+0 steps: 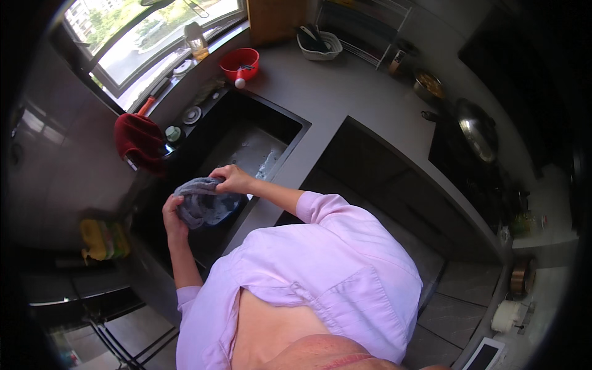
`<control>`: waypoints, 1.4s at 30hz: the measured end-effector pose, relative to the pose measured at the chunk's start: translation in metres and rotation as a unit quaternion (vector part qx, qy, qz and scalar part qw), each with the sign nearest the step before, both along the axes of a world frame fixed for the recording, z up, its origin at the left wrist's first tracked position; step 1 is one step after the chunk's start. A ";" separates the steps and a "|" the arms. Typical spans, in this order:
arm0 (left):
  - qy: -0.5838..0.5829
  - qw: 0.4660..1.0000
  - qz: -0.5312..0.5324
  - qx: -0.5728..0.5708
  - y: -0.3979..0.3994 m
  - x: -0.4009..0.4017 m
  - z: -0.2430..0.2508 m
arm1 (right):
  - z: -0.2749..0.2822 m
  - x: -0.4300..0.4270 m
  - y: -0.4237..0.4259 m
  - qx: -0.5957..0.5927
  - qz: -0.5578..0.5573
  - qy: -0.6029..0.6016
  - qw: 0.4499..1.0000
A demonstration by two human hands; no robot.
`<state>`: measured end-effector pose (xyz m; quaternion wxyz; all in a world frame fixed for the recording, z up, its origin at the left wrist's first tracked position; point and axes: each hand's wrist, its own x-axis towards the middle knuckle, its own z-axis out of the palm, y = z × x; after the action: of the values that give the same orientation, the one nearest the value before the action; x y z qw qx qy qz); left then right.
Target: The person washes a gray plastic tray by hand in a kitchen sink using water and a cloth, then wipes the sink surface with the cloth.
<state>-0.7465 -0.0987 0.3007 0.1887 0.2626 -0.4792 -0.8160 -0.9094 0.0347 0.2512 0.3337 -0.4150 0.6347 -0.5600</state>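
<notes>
Between my hands a grey-blue cloth (pixel 196 199) is bunched up over the dark sink (pixel 245 143). My left hand (pixel 175 215) grips its left side, thumb on top. The upper right part of the cloth is pinched in the fingers of my right hand (pixel 233 179). Just beneath the cloth, a bluish basin (pixel 226 210) with wet-looking contents shows in part; the cloth hides the rest of it. White suds (pixel 266 164) lie on the sink floor to the right of my right hand.
Behind the sink, a dark red cloth (pixel 138 141) hangs by the faucet. A red colander (pixel 239 64) and a white basket (pixel 319 46) stand on the counter (pixel 286 90). A yellow bottle (pixel 105 239) is at the left. A lidded wok (pixel 476 129) sits on the stove at the right.
</notes>
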 end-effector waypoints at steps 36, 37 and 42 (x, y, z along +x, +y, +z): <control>-0.071 0.963 -0.137 -0.219 0.049 -0.014 0.021 | 0.061 0.022 0.031 -0.186 -0.089 -0.166 0.964; -0.076 0.966 -0.107 -0.223 0.046 -0.012 0.021 | 0.057 0.018 0.028 -0.204 -0.110 -0.179 0.956; -0.139 0.943 -0.005 -0.303 -0.002 0.006 -0.001 | 0.058 -0.016 0.036 -0.189 -0.190 -0.167 0.949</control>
<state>-0.7400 -0.1003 0.2996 0.1871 0.3010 -0.7266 -0.5886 -0.9258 0.0712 0.3091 0.2377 -0.2429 0.5191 -0.7842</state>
